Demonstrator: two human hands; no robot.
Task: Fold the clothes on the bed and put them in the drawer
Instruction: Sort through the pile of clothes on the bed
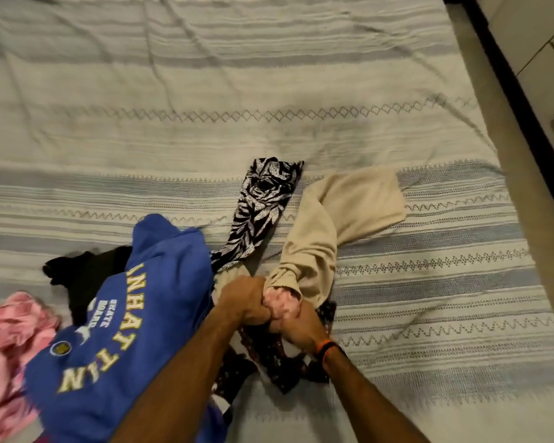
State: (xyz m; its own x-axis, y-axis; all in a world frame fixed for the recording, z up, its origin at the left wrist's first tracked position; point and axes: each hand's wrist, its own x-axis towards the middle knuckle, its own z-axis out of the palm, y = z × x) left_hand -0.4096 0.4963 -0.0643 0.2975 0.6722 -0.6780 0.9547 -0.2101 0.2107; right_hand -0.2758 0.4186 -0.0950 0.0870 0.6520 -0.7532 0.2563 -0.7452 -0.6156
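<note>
On striped bedspread (269,75), clothes (jumbled) (115,314), drawer unit (550,91) beside

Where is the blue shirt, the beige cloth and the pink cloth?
blue shirt (160,282): head view, its upper back.
beige cloth (349,199): head view, its flat far end.
pink cloth (10,330): head view, its crumpled middle.

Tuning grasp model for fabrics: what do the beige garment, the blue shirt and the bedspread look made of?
Beige garment: soft matte knit or fleece, thick rounded folds; both hands grip its bunched end.
Blue shirt: matte cotton-like jersey, printed yellow letters.
Bedspread: woven cotton-like cloth, visible striped weave and stitched diamond and zigzag bands, creased.
</note>
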